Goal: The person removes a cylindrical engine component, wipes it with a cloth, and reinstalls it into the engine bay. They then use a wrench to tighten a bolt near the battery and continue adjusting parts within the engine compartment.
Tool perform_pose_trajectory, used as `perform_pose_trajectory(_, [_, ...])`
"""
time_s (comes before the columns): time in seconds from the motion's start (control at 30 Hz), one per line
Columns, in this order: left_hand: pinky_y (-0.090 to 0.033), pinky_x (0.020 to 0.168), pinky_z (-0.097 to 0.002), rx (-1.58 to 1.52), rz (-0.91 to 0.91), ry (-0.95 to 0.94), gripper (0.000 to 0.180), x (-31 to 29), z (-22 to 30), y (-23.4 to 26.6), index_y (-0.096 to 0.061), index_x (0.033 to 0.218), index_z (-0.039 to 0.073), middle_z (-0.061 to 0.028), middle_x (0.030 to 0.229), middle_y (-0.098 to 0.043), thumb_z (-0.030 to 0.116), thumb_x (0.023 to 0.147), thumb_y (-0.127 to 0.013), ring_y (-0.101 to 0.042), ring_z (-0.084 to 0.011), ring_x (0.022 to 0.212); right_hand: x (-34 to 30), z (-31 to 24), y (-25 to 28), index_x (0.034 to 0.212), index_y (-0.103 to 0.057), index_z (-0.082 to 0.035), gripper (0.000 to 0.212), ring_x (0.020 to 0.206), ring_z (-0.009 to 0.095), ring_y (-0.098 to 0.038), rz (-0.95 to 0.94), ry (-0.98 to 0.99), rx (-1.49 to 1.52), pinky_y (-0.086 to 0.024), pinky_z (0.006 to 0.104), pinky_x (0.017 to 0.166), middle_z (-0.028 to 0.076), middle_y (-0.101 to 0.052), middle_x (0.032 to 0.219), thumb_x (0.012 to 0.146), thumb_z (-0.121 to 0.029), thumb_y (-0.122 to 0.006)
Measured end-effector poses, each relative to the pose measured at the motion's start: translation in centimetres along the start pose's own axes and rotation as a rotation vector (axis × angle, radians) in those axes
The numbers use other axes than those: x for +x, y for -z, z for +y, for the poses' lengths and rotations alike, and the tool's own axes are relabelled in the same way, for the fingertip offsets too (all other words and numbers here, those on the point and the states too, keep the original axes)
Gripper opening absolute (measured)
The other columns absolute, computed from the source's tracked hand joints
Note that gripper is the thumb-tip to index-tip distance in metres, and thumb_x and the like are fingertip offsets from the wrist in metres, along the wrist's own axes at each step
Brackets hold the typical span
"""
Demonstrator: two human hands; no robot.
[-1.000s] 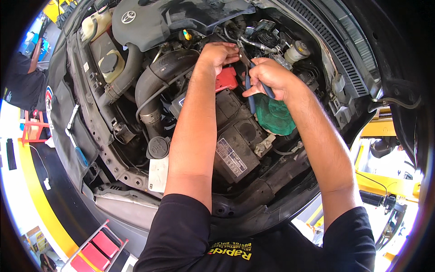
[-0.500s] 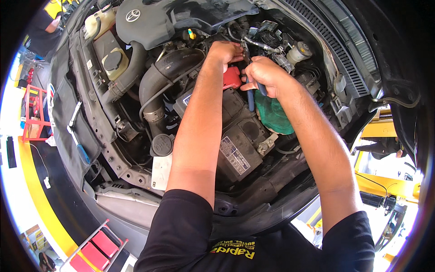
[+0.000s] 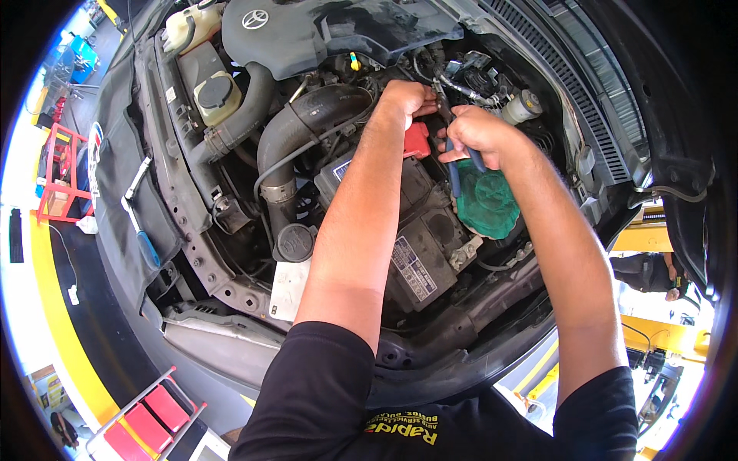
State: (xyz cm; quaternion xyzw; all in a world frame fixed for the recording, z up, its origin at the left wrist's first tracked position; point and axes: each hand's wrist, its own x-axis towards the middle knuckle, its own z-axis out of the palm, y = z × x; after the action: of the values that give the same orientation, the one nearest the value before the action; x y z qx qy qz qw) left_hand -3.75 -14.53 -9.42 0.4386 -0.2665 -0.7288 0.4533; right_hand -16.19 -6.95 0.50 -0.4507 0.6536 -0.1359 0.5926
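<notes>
Deep in the engine bay, my right hand (image 3: 483, 136) is closed around blue-handled pliers (image 3: 455, 180), whose jaws point toward the engine. Beside the jaws, my left hand (image 3: 410, 101) has its fingers bent and pressed together; what they grip, if anything, is hidden. A red plastic cover (image 3: 417, 140) lies just below both hands, at the far end of the car battery (image 3: 419, 265). Bunched green cloth (image 3: 490, 203) sits right of the battery, under my right wrist. Past the pliers runs a silvery hose (image 3: 465, 90).
A black engine cover (image 3: 288, 38) spans the far side. A thick black intake hose (image 3: 288, 142) curves left of my left forearm. A blue-handled ratchet (image 3: 137, 207) rests on the fender cover (image 3: 115, 238). A red stool (image 3: 146, 422) stands lower left; another person (image 3: 649, 270) shows at right.
The whole view has shifted, so the engine bay sits slightly farther right and lower. Both hands keep nearly the same places beside the red cover, the pliers still in my right hand.
</notes>
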Motion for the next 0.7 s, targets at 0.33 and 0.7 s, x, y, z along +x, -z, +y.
perform_pose_trajectory(0.33, [-0.064,0.084,-0.0353,-0.016,-0.029,-0.045,0.009,0.7,-0.5,0.1,-0.065,0.099,-0.011,-0.0164,0.102,-0.068,-0.009,0.091,-0.063,-0.07,-0.0277,0.092,0.4,0.2,1.0,0.152,-0.03,0.002,0.092,0.112,0.032,-0.057,-0.001,-0.039,-0.177,-0.059,0.0446,0.091,0.019,-0.048,0.13,0.062,0.01,-0.048])
perform_pose_trajectory(0.7, [-0.064,0.086,-0.0343,-0.067,-0.013,-0.062,0.01,2.0,-1.1,-0.2,-0.064,0.097,-0.009,-0.0146,0.104,-0.067,-0.013,0.088,-0.063,-0.069,-0.0259,0.095,1.2,2.2,1.2,0.147,-0.035,0.005,0.079,0.114,0.032,-0.057,0.047,0.111,-0.155,-0.055,0.045,0.096,0.02,-0.049,0.13,0.069,0.009,-0.047])
